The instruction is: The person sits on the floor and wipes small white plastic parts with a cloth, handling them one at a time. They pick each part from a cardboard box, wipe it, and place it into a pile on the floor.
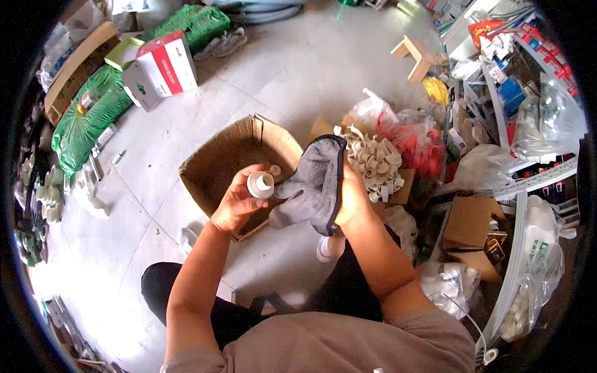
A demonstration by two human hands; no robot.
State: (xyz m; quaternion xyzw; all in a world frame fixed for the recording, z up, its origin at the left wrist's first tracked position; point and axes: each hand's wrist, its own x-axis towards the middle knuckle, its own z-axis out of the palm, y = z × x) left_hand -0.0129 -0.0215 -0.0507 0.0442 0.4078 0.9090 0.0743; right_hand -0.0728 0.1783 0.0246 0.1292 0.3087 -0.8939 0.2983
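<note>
My left hand (238, 200) grips a white plastic pipe fitting (260, 184), its round opening turned up towards me. In my right hand (352, 198) is a dark grey fabric glove (310, 186) with a black cuff, its fingers pointing left towards the fitting. Both hands are raised over an open cardboard box (200, 154) on the floor. A small white round piece (275, 170) shows in the box, just beyond the fitting. The glove hides part of the box's right side.
White plastic fittings (373, 163) are heaped at the right of the box, beside red pieces in clear bags (419, 149). Metal shelving (536, 179) with bags and cartons lines the right. A red and white carton (168, 65) and a green bag (88, 116) lie at the left.
</note>
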